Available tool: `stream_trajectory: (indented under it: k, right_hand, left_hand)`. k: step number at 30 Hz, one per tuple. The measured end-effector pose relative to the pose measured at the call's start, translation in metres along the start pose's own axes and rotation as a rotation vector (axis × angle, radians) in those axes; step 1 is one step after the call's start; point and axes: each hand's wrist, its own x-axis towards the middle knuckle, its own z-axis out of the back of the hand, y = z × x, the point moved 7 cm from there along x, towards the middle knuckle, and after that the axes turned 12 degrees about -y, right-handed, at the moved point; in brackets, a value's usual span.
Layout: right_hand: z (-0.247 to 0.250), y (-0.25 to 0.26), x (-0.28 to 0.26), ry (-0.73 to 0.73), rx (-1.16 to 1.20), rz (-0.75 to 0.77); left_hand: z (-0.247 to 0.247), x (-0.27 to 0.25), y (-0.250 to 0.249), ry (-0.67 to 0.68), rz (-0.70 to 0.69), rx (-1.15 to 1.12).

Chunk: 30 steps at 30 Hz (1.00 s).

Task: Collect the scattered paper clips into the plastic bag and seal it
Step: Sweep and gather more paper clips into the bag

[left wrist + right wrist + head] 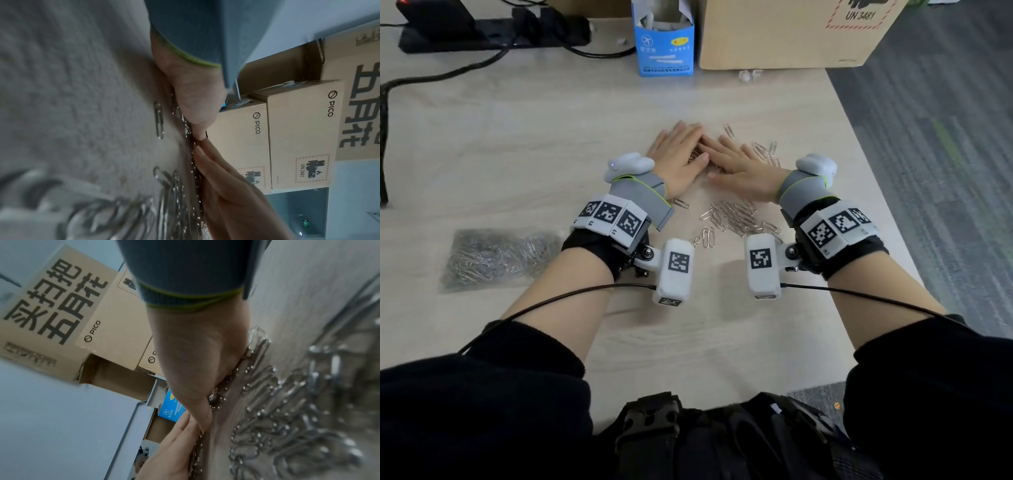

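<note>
Silver paper clips lie scattered on the pale wooden table [551, 137]. A loose pile [732, 216] sits between my wrists, and a few more clips [767, 150] lie right of my right hand. My left hand [678, 154] and right hand [736, 168] lie flat, palms down, fingertips meeting over some clips. In the left wrist view the left hand [195, 100] presses on clips [185, 126]. The right wrist view shows the right hand [197, 361] doing the same beside a heap [287, 418]. The clear plastic bag [496, 257] lies flat at the left and holds many clips.
A blue carton [664, 44] and a cardboard box [791, 34] stand at the back. A black power strip with cables [482, 34] is at the back left. The table's right edge drops to grey carpet [945, 137]. Small clear plastic bits [750, 75] lie by the box.
</note>
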Motion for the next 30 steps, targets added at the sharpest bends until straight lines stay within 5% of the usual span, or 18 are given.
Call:
stream_trajectory:
  k: [4, 8, 12, 17, 24, 30]
  right_hand:
    - [0.001, 0.002, -0.014, 0.003, 0.164, -0.012]
    - [0.034, -0.010, -0.028, -0.412, 0.438, -0.135]
    - [0.052, -0.050, -0.045, -0.628, 0.304, -0.308]
    - [0.045, -0.077, -0.050, -0.493, 0.057, -0.463]
    - [0.019, -0.063, -0.036, -0.278, -0.152, -0.298]
    - [0.014, -0.052, -0.038, -0.232, -0.167, -0.215]
  left_hand:
    - [-0.005, -0.013, -0.014, 0.003, -0.015, -0.142]
    - [-0.006, -0.026, -0.028, -0.062, -0.007, -0.340]
    - [0.001, -0.026, -0.035, -0.151, -0.002, -0.502]
    - [0.000, -0.005, -0.046, -0.134, -0.059, -0.295]
    - [-0.024, 0.016, -0.049, 0.044, -0.060, 0.053]
    - [-0.014, 0.003, -0.052, -0.032, -0.092, -0.218]
